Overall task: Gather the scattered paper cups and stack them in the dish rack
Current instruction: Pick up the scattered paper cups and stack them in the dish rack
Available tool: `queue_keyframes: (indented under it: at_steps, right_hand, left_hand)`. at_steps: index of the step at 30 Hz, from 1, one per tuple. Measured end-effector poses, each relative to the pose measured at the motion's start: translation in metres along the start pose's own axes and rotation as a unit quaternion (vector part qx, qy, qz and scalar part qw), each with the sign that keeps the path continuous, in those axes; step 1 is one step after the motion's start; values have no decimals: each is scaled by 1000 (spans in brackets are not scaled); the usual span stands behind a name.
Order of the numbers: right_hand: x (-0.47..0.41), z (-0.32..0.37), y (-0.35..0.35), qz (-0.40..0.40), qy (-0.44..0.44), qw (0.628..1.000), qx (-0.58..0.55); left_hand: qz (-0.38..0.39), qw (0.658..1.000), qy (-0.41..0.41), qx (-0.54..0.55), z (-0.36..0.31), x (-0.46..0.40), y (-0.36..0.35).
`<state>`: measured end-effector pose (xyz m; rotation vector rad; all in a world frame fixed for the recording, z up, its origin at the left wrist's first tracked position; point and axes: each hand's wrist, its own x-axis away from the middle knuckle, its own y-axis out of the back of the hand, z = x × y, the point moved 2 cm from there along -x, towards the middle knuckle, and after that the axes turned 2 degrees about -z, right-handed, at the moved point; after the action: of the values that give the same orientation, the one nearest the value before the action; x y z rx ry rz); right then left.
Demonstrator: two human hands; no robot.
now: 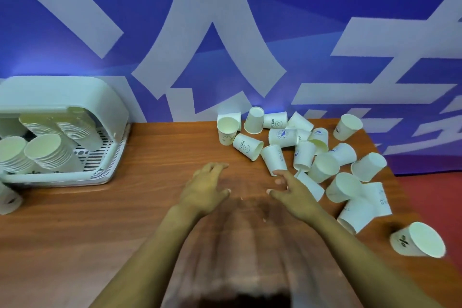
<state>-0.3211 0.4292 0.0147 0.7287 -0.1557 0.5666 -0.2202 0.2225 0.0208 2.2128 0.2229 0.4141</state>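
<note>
Several white paper cups (303, 155) lie scattered on their sides at the right of the wooden table (150, 147), and one stands upright (227, 130) at the back. A lone cup (418, 240) lies near the right edge. The white dish rack (62, 179) at the far left holds several stacks of nested cups (48, 151). My left hand (206, 189) hovers over the table's middle with fingers spread and nothing in it. My right hand (292, 189) is beside it, fingers extended, with fingertips near a lying cup (273, 157); it holds nothing.
A blue wall banner with large white characters (212, 32) rises right behind the table. One more cup (8, 199) lies in front of the rack at the left edge. Red floor (440, 197) shows past the table's right edge.
</note>
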Motion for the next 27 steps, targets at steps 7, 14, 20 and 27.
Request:
queue_keyframes:
  at_steps: [7, 14, 20, 27]
  right_hand:
    - [-43, -6, 33, -42, 5, 999, 0]
    - [-100, -12, 32, -23, 9, 997, 69]
    - [-140, -25, 11, -19, 23, 994, 109]
    - [-157, -39, -1, -44, -12, 992, 114]
  left_hand:
    - [-12, 1000, 11, -8, -21, -42, -10]
    - [33, 988, -26, -147, -34, -110, -29]
    - [45, 977, -64, -200, -38, -162, -61]
    - [54, 960, -72, -267, -31, -192, -83]
